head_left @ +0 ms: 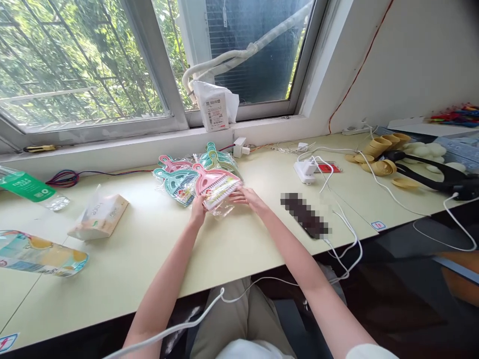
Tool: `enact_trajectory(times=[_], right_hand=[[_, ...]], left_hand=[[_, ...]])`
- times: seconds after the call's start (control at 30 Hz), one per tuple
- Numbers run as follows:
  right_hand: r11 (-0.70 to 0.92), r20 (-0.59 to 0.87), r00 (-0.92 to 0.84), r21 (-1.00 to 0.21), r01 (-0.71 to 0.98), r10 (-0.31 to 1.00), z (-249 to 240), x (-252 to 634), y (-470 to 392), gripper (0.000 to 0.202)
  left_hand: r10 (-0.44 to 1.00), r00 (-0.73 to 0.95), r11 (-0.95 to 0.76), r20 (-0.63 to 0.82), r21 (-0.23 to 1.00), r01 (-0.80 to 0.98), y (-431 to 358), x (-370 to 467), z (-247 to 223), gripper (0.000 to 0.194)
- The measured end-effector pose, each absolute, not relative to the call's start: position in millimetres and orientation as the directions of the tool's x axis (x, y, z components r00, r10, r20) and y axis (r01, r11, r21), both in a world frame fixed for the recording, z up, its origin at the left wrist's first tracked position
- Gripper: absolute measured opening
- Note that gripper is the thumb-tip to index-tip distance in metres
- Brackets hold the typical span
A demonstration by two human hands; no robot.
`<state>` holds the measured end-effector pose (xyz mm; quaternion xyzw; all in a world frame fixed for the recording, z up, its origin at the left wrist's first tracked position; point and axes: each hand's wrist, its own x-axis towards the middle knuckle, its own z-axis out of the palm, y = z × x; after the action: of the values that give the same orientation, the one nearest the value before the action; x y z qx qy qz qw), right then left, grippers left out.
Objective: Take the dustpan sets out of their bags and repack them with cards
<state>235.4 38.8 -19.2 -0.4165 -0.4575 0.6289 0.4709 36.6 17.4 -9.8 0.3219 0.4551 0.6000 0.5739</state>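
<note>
A small pink dustpan and brush set point(215, 175) in a clear plastic bag is between my hands, at the front of a heap of similar sets. My left hand point(198, 209) is closed on its lower left edge. My right hand point(250, 198) grips its right edge, with the fingers partly under the bag. Behind it lie a teal set point(174, 183), another pink set point(170, 162) and green ones point(217, 159), all bagged and overlapping. Both forearms reach in over the table's front edge.
To the left are a tissue pack point(103, 217), a green-labelled bottle point(28, 187) and a larger bottle point(43, 254) on its side. At right lie a blurred phone point(305, 214), a white charger point(305, 171) and trailing cables. A white box point(215, 112) stands on the sill.
</note>
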Motion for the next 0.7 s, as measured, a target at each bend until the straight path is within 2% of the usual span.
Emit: enact_trajectory(times=[0.07,0.13,0.2,0.27,0.33,0.43,0.57,0.7], right_hand=[[0.067,0.068,-0.033,-0.997,-0.032,0.997,-16,242,39,0.028],[0.318,0.337,0.059,-0.924,0.212,0.940,-11,247,38,0.024],[0.491,0.529,-0.030,-0.765,0.417,0.848,-7,250,35,0.039],[0.562,0.574,-0.162,-0.638,0.526,0.803,-3,253,34,0.051],[0.584,0.565,-0.225,-0.602,0.545,0.794,-1,255,34,0.041],[0.585,0.566,-0.200,-0.663,0.467,0.800,0,256,34,0.011],[0.563,0.567,-0.104,-0.745,0.358,0.817,-1,253,35,0.008],[0.499,0.556,0.056,-0.782,0.373,0.829,-9,251,38,0.009]], left_hand=[[0.965,-0.190,0.081,-0.179,0.898,-0.432,23,26,-9,0.043],[0.957,-0.203,0.096,-0.205,0.889,-0.447,25,19,-8,0.040],[0.960,-0.181,0.111,-0.213,0.885,-0.452,26,14,-7,0.036],[0.970,-0.149,0.107,-0.192,0.887,-0.448,25,12,-7,0.036],[0.976,-0.137,0.096,-0.171,0.896,-0.434,25,12,-7,0.038],[0.981,-0.091,0.125,-0.172,0.917,-0.380,23,11,-6,0.040],[0.982,0.057,0.189,-0.181,0.953,-0.235,17,12,-7,0.041],[0.960,0.257,0.138,-0.114,0.988,-0.075,8,20,-5,0.046]])
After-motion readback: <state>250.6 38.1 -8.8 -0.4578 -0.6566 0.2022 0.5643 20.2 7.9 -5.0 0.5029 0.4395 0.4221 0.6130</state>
